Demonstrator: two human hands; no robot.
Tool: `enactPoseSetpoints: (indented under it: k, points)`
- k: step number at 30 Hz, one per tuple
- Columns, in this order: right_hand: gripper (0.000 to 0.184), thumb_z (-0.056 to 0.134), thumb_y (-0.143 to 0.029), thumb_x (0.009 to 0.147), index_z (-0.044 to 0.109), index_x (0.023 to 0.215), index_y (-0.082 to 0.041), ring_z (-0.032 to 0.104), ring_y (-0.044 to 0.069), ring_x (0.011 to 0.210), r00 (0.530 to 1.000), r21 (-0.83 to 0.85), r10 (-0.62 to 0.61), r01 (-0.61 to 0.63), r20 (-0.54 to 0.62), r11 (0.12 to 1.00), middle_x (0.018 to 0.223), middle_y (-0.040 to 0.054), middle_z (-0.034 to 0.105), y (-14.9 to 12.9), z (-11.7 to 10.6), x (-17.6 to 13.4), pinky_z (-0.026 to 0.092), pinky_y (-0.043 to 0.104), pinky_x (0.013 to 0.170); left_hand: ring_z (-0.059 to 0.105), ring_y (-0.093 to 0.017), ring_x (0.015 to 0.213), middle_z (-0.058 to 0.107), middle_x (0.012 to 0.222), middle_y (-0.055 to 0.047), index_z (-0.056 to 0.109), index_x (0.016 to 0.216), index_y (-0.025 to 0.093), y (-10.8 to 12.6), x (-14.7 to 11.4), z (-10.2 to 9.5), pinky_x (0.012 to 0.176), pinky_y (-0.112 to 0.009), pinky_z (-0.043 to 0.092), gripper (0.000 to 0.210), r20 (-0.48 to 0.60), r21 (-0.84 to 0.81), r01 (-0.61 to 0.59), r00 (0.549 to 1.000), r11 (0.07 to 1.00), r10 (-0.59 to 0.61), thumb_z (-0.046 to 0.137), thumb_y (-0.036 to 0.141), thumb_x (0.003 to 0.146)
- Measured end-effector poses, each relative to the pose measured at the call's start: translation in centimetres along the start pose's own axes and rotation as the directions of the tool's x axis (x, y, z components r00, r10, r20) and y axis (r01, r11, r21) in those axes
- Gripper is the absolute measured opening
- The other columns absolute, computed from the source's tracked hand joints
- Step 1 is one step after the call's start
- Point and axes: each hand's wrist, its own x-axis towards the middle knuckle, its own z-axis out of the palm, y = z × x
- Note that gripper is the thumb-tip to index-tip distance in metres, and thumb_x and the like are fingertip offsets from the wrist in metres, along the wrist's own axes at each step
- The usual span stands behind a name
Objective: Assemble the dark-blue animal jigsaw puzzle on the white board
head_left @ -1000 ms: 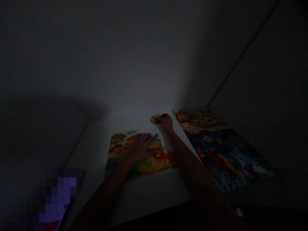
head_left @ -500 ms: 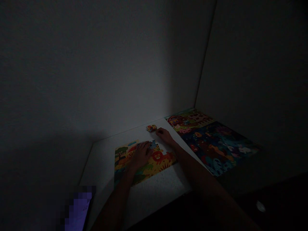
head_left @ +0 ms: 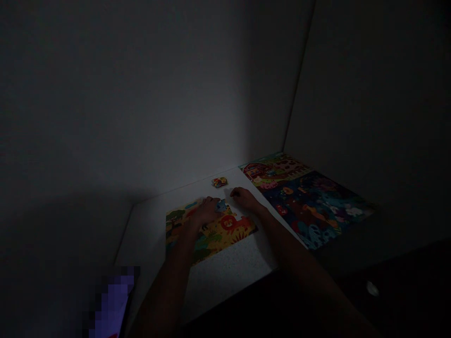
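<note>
A partly assembled jigsaw puzzle (head_left: 213, 237) with a red lion, a tree and a yellow ground lies on the white table. My left hand (head_left: 206, 210) rests palm down on its upper part, fingers stretched out, beside a blue-grey animal on the puzzle. Just right of a gap in the upper right of the puzzle is my right hand (head_left: 245, 199), its fingers pinched together. Whatever they hold is too dark and small to make out. Behind both hands sits a small pile of loose puzzle pieces (head_left: 220, 181).
To the right lie a farm picture (head_left: 271, 173) and a dark blue picture with animals (head_left: 313, 206), edge to edge. Walls stand behind and to the right of the white table (head_left: 229, 272). A blurred purple screen (head_left: 111, 305) is at lower left. The light is dim.
My right hand has drawn away from the pile of loose pieces towards the puzzle. My left hand has shifted slightly on the puzzle, showing more of the blue-grey animal. The view has tilted slightly.
</note>
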Motion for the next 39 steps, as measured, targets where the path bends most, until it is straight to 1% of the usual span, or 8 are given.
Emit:
enactPoseSetpoints:
  k: [3, 6, 13, 18, 23, 30, 35, 39]
  points:
    - [0.025, 0.053, -0.008, 0.076, 0.071, 0.090, -0.017, 0.063, 0.019, 0.091, 1.000, -0.017, 0.004, -0.004, 0.008, 1.000, 0.098, 0.0067, 0.072, 0.2, 0.3, 0.1, 0.046, 0.028, 0.085, 0.056, -0.027, 0.117, 0.060, 0.125, -0.013, 0.059, 0.124, 0.017, 0.2, 0.8, -0.4, 0.099, -0.032, 0.044, 0.050, 0.054, 0.031, 0.020, 0.998, 0.999, -0.021, 0.068, 0.030, 0.076]
    - [0.027, 0.052, -0.007, 0.076, 0.071, 0.092, -0.017, 0.063, 0.018, 0.093, 1.000, -0.036, 0.000, 0.001, 0.011, 0.999, 0.100, 0.0065, 0.072, 0.5, 0.5, 0.1, 0.045, 0.027, 0.085, 0.058, -0.028, 0.115, 0.060, 0.125, -0.013, 0.058, 0.126, 0.019, 0.4, 1.3, -0.7, 0.098, -0.033, 0.044, 0.055, 0.079, 0.045, 0.022, 0.997, 0.999, -0.025, 0.070, 0.029, 0.073]
    - [0.026, 0.053, -0.008, 0.076, 0.072, 0.093, -0.015, 0.062, 0.019, 0.094, 1.000, -0.059, 0.004, -0.002, 0.025, 0.998, 0.102, 0.0081, 0.071, 0.1, 0.4, 0.0, 0.045, 0.027, 0.084, 0.054, -0.029, 0.120, 0.059, 0.127, -0.010, 0.055, 0.130, 0.023, 0.2, 1.1, -1.0, 0.102, -0.035, 0.042, 0.063, 0.054, 0.006, 0.006, 0.999, 1.000, -0.007, 0.072, 0.029, 0.070]
    - [0.023, 0.054, -0.011, 0.078, 0.072, 0.091, -0.017, 0.062, 0.019, 0.093, 0.999, -0.056, 0.027, -0.026, 0.021, 0.998, 0.100, 0.0070, 0.071, -0.2, 0.3, -0.1, 0.045, 0.027, 0.083, 0.054, -0.029, 0.120, 0.059, 0.127, -0.011, 0.054, 0.131, 0.024, -0.1, 0.7, -0.4, 0.102, -0.037, 0.043, 0.063, -0.019, -0.067, -0.011, 1.000, 0.998, 0.010, 0.070, 0.023, 0.071]
    - [0.024, 0.054, -0.010, 0.076, 0.073, 0.089, -0.018, 0.061, 0.019, 0.092, 1.000, -0.049, 0.020, -0.020, 0.000, 0.999, 0.098, 0.0055, 0.072, -0.2, 0.3, -0.1, 0.044, 0.028, 0.084, 0.056, -0.029, 0.120, 0.059, 0.129, -0.012, 0.053, 0.131, 0.021, -0.1, 0.2, 0.3, 0.104, -0.039, 0.043, 0.061, -0.117, -0.141, -0.042, 0.993, 0.989, 0.025, 0.070, 0.019, 0.073]
    - [0.025, 0.054, -0.010, 0.076, 0.073, 0.088, -0.019, 0.062, 0.020, 0.093, 0.999, -0.044, 0.026, -0.025, 0.020, 0.999, 0.097, 0.0052, 0.071, -0.5, 0.1, -0.1, 0.045, 0.028, 0.083, 0.057, -0.025, 0.119, 0.060, 0.131, -0.008, 0.051, 0.131, 0.022, -0.3, -0.7, 2.2, 0.106, -0.041, 0.043, 0.056, -0.293, -0.337, -0.100, 0.956, 0.936, -0.003, 0.065, 0.016, 0.076]
    - [0.024, 0.055, -0.010, 0.076, 0.073, 0.089, -0.019, 0.061, 0.019, 0.093, 0.999, -0.073, 0.033, -0.031, 0.025, 0.997, 0.098, 0.0055, 0.071, -0.4, 0.3, -0.1, 0.044, 0.027, 0.083, 0.055, -0.025, 0.122, 0.058, 0.133, -0.008, 0.051, 0.132, 0.022, 0.0, -1.4, 2.9, 0.108, -0.041, 0.042, 0.056, -0.346, -0.360, -0.102, 0.938, 0.927, -0.031, 0.062, 0.015, 0.078]
    - [0.023, 0.054, -0.010, 0.078, 0.073, 0.088, -0.019, 0.061, 0.019, 0.092, 1.000, -0.049, 0.019, -0.018, 0.010, 0.999, 0.097, 0.0051, 0.071, -0.2, 0.5, -0.1, 0.044, 0.027, 0.083, 0.057, -0.025, 0.119, 0.060, 0.132, -0.006, 0.053, 0.131, 0.023, 0.5, -2.0, 3.0, 0.105, -0.040, 0.044, 0.053, -0.375, -0.433, -0.091, 0.923, 0.897, -0.088, 0.062, 0.017, 0.079]
